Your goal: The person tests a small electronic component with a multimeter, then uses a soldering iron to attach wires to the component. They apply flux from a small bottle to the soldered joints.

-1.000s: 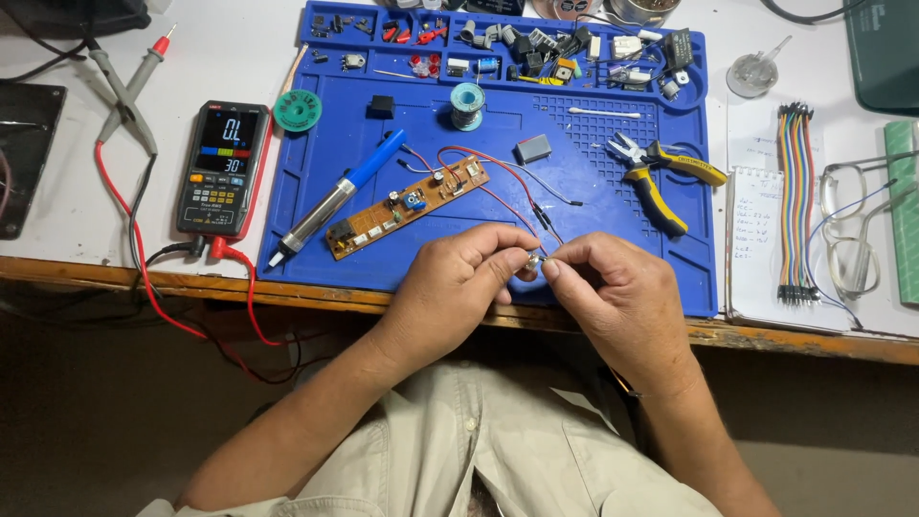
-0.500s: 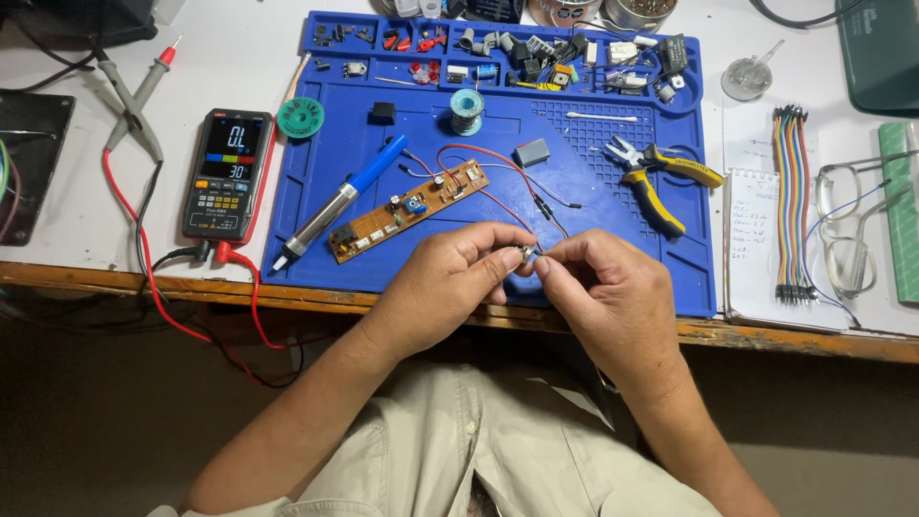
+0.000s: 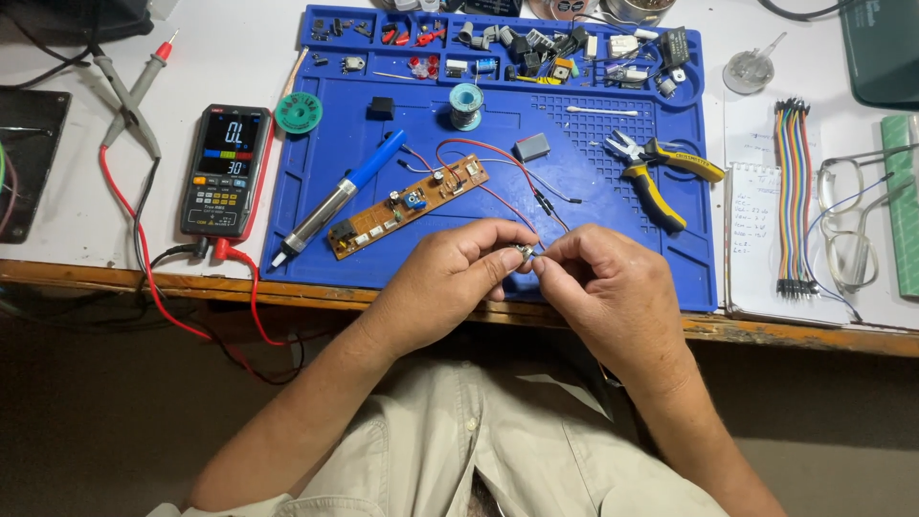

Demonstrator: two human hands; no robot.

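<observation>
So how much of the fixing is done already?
Hard to say exactly. Tools are already laid out: the soldering iron and pliers lie untouched on the blue mat. Right now the left hand and right hand pinch a small part wired by red leads to the brown circuit board. Nothing shows that part soldered on yet.

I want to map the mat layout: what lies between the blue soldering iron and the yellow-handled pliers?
In the head view, the brown circuit board with its red wires lies between the soldering iron and the pliers, on the blue mat.
</observation>
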